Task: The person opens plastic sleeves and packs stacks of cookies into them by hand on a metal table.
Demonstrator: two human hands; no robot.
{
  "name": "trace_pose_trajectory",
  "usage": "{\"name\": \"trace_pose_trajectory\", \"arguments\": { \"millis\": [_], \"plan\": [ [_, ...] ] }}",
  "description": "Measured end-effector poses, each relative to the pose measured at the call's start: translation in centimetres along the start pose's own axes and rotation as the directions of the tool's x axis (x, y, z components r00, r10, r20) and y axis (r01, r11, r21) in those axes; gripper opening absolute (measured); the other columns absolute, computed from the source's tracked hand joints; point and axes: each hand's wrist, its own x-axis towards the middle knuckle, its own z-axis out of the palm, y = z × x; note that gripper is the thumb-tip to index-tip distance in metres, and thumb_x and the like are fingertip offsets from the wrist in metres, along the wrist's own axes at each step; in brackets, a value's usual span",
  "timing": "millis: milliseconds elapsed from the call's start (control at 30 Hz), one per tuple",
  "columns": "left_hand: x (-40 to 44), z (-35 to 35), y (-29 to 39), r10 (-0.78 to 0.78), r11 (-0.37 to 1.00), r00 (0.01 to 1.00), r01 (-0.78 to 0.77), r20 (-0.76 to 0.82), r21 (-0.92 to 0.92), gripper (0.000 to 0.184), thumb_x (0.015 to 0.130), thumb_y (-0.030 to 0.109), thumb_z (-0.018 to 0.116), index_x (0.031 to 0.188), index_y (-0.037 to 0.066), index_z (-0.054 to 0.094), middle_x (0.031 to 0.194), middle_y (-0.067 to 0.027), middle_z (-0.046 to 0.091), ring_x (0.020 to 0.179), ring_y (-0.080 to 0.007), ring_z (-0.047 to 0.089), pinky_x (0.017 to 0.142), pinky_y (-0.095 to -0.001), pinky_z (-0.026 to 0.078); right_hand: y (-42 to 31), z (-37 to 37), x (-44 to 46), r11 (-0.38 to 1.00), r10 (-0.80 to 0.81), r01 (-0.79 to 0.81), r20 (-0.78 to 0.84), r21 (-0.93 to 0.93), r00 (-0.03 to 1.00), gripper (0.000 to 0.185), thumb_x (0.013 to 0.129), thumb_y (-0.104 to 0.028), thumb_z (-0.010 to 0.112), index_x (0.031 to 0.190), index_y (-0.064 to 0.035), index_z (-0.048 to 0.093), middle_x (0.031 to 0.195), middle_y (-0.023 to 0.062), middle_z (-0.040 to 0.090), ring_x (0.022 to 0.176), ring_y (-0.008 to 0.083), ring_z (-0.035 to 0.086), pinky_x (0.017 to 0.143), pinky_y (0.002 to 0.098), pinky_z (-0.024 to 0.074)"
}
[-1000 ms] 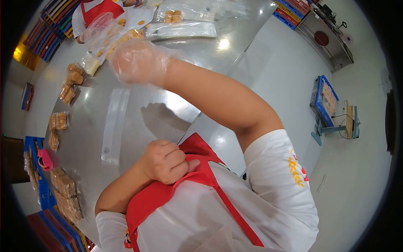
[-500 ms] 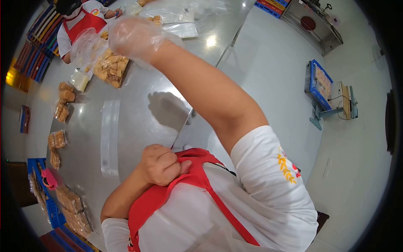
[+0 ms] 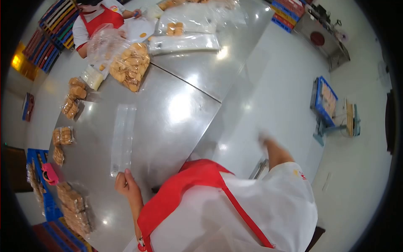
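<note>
My left hand (image 3: 126,185) is closed, fingers curled and thumb pointing up, over the steel table's near edge. Its thumb tip is at the lower end of a long clear plastic sleeve (image 3: 122,140) lying flat; whether it touches or grips the sleeve I cannot tell. Blurred by motion, my right hand (image 3: 264,142) is off the table to the right, above the floor; its fingers cannot be made out. Farther up the table stands a clear bag of tan, chip-like pieces (image 3: 130,67), away from both hands.
Wrapped packs of round biscuits (image 3: 63,135) line the table's left edge. More packs (image 3: 75,206) lie at lower left, beside a blue crate (image 3: 51,206) and a pink object (image 3: 50,174). Flat plastic bags (image 3: 184,43) lie at the back. A co-worker in a red apron (image 3: 103,22) works opposite.
My right hand, covered in clear plastic and stretched over the table before, has swung down to the right. My left hand has left the apron and moved down-left to the plastic sleeve's end.
</note>
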Motion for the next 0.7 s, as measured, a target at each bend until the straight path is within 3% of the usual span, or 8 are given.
{"name": "trace_pose_trajectory", "arguments": {
  "millis": [100,233,333,400,467,500,633,700],
  "plan": [
    [0.1,-1.7,-0.3,-0.02,0.996,1.0,0.018,0.02,0.082,0.04,0.094,0.006,0.061,0.061,0.002,0.038,0.056,-0.0059,0.036,0.053,-0.0182,0.032,0.05,-0.0357,0.026,4.7,14.1,-10.5,0.993,0.084,-0.024,0.545,-0.116,0.834,0.044,0.091,-0.037,0.056,0.127,-0.0117,0.057,0.122,0.0112,0.065,0.109,0.0232,0.063,0.091,0.0374,0.0517],
    [1.8,-0.9,-1.6,0.007,0.977,0.99,-0.038,0.144,0.21,0.03,0.095,0.012,0.062,0.07,0.001,0.048,0.063,-0.0073,0.044,0.058,-0.0215,0.04,0.054,-0.0357,0.032,1.2,17.4,-11.7,0.98,-0.027,0.146,0.632,-0.136,0.775,0.034,0.089,-0.029,0.055,0.117,-0.0124,0.065,0.119,0.0105,0.067,0.111,0.0263,0.063,0.094,0.0407,0.0501],
    [4.8,2.0,-2.8,0.123,0.921,0.955,-0.211,0.27,0.327,0.015,0.094,0.017,0.064,0.093,0.003,0.059,0.086,-0.0136,0.056,0.078,-0.029,0.054,0.067,-0.0375,0.042,-2.9,11.4,-3.2,0.95,-0.114,0.215,0.39,-0.226,0.914,0.029,0.087,-0.022,0.054,0.109,-0.0129,0.071,0.116,0.01,0.069,0.112,0.0286,0.063,0.096,0.0432,0.049],
    [7.6,4.2,-3.6,0.322,0.796,0.898,-0.428,0.299,0.428,0.028,0.093,0.023,0.065,0.114,0.006,0.06,0.109,-0.0176,0.06,0.1,-0.0346,0.059,0.081,-0.0401,0.047,-7.4,-0.3,0.6,0.952,-0.16,0.18,0.1,-0.247,0.982,0.026,0.087,-0.017,0.053,0.1,-0.0108,0.074,0.111,0.0141,0.071,0.104,0.032,0.067,0.087,0.0461,0.0529],
    [8.5,5.5,-6.3,0.212,0.744,0.923,-0.366,0.322,0.559,0.043,0.092,0.03,0.065,0.127,0.009,0.054,0.125,-0.0177,0.054,0.117,-0.0367,0.052,0.094,-0.0449,0.042,-12.1,-11.1,2.4,0.937,-0.234,0.189,-0.129,-0.294,0.964,0.024,0.087,-0.017,0.054,0.095,-0.0105,0.076,0.104,0.0132,0.072,0.1,0.031,0.069,0.083,0.0435,0.0544],
    [8.4,5.9,-7.4,0.159,0.707,0.936,-0.331,0.315,0.625,0.05,0.091,0.033,0.065,0.134,0.01,0.051,0.134,-0.0178,0.051,0.125,-0.0377,0.049,0.101,-0.0473,0.04,-14.6,-17.1,0.0,0.758,-0.437,0.314,-0.086,-0.572,0.896,0.022,0.087,-0.015,0.054,0.091,-0.0107,0.076,0.097,0.012,0.073,0.097,0.0289,0.07,0.081,0.0412,0.0552],
    [7.3,7.3,-8.6,0.05,0.672,0.947,-0.267,0.317,0.691,0.055,0.093,0.046,0.059,0.136,0.012,0.051,0.138,-0.0134,0.049,0.128,-0.0364,0.047,0.103,-0.0539,0.036,-21.8,-28.1,-4.7,0.737,-0.641,0.396,-0.381,-0.548,0.666,0.011,0.076,-0.008,0.062,0.075,-0.0083,0.073,0.078,0.0141,0.071,0.076,0.0275,0.07,0.066,0.0412,0.0548],
    [6.4,7.6,-9.0,-0.008,0.655,0.948,-0.236,0.32,0.717,0.055,0.095,0.048,0.055,0.137,0.012,0.05,0.139,-0.0123,0.048,0.129,-0.0363,0.046,0.104,-0.0558,0.034,-23.6,-29.9,-8.0,0.612,-0.79,0.529,-0.47,-0.588,0.392,0.013,0.081,-0.008,0.061,0.071,-0.006,0.07,0.072,0.0114,0.068,0.068,0.0273,0.066,0.062,0.0408,0.0528]
  ]
}}
